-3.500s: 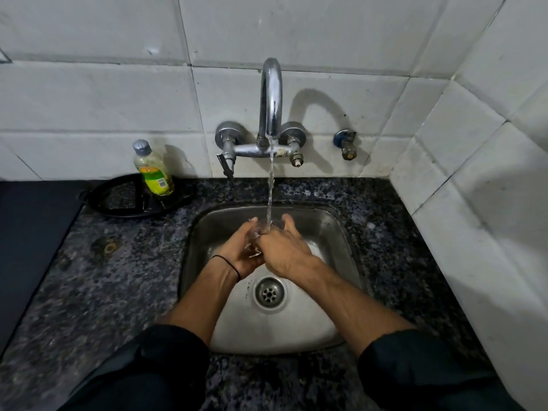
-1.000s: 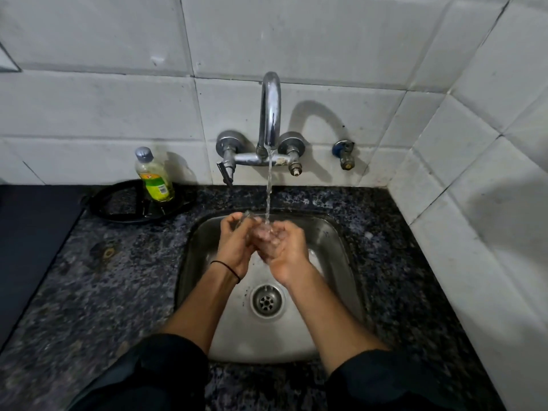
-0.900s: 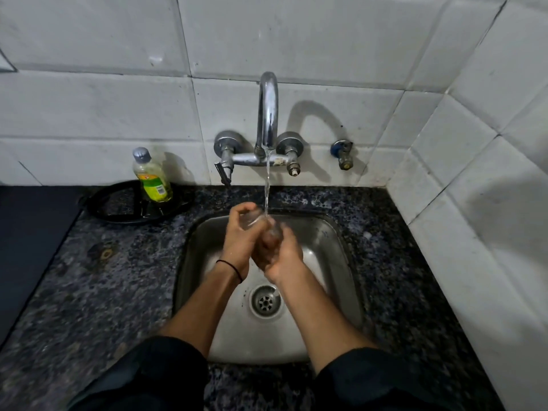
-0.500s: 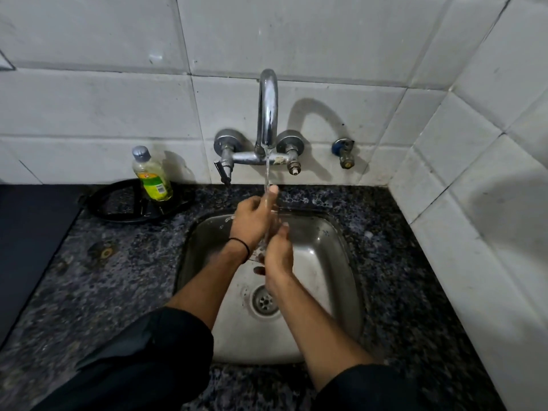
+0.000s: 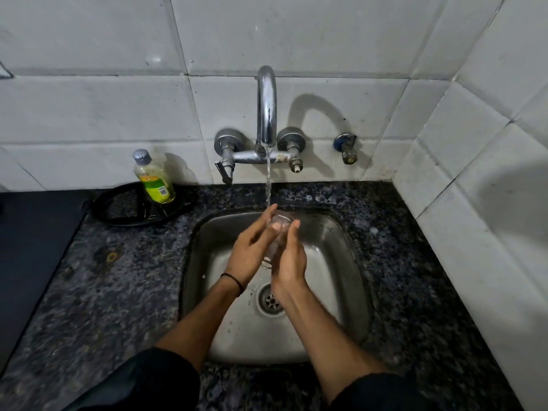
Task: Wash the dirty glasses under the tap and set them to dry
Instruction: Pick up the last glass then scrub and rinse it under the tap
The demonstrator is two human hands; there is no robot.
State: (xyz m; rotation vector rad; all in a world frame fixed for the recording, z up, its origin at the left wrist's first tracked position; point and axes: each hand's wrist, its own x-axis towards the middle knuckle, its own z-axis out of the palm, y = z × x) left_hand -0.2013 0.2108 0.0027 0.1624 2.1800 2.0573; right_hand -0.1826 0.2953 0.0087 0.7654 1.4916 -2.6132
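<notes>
Steel sink basin set in the dark speckled granite counter, round steel drain nearest. At 12 o'clock from the drain both hands meet over the basin. The left hand has its fingers lightly curled round the left side of a clear cylindrical drinking glass. The right hand has straight fingers pressed flat on the glass's right side. The glass is sandwiched between the palms, clear of the basin floor.

Key relation: the glass's long axis runs near to far, tilted, with its far end up toward 12 o'clock. Cannot tell if that end is mouth or base. The thin water stream from the curved chrome tap lands at the glass's 11 o'clock, on the left fingertips and not in the glass. Judgement: rinse in progress; the glass needs a nudge toward 11 o'clock to sit under the flow.

The left hand is nearer the shallow round black tray at 10 o'clock from the sink. It holds a yellow-green dish soap bottle and may be the drying spot.
</notes>
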